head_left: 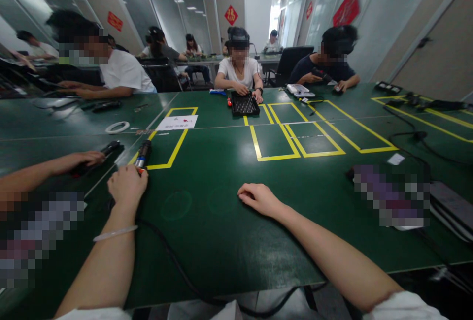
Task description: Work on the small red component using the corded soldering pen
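My left hand (128,182) is closed around a black cylindrical tool (143,155) with silver and blue bands. Its far end points away from me, and my fingers hide the near end, so I cannot tell its exact kind. A black cable (173,256) runs from near my left wrist toward my lap. On the green table (207,241), my right hand (260,199) rests with curled fingers, the tips close together and nothing visible in them. Faint ring marks lie on the tabletop between my hands.
At left, another person's hand (90,158) grips a dark tool (111,148). Yellow tape outlines (279,157) and a white paper sheet (178,122) lie ahead. Across the table, a person works over a black tray (245,105). A blurred-out device (391,197) lies at right.
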### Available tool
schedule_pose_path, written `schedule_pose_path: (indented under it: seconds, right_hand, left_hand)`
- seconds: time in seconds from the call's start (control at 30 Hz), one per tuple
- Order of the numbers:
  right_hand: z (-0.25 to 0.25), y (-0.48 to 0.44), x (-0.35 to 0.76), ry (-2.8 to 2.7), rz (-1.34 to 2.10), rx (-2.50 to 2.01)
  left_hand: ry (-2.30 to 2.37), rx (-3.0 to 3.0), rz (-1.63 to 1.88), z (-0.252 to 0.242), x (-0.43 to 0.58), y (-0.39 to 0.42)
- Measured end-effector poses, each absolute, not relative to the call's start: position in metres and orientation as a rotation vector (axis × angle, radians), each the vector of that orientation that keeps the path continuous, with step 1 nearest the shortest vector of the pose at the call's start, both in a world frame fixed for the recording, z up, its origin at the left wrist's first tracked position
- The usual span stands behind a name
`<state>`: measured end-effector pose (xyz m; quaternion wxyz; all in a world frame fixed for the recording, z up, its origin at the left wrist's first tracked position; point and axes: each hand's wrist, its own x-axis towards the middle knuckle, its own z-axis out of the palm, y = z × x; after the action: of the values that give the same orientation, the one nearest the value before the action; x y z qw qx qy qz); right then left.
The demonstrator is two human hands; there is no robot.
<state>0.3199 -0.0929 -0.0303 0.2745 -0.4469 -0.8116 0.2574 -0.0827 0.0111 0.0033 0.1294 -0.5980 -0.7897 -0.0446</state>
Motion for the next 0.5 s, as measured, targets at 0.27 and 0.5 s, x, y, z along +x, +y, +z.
schedule_pose_path:
  seconds: [0.27, 0.5]
  right_hand:
    - [-0.032, -0.092, 0.318, -2.184, 0.691, -1.208]
    - [-0.035, -0.093, 0.318, -2.110, 0.793, -1.178]
  left_hand:
    - [-2.093, -2.468, -0.738, 0.000, 0.002, 0.001]
    - [-1.717, -3.580, -0.669, -0.009, 0.088, -0.039]
